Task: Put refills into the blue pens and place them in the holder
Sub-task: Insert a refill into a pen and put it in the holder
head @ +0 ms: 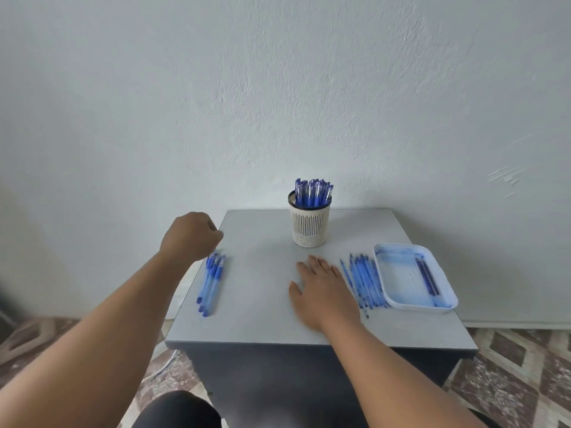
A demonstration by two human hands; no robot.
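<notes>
Three pens (212,281) lie at the table's (262,304) left edge, right under my left hand (190,234), which hovers with fingers curled; I cannot tell if it holds anything. My right hand (323,290) lies flat, fingers straight, beside the refills (363,281) next to the tray (414,278). A careless reach could roll those edge pens off the table. The holder (310,222) is already packed, so forcing another in might tip it.
</notes>
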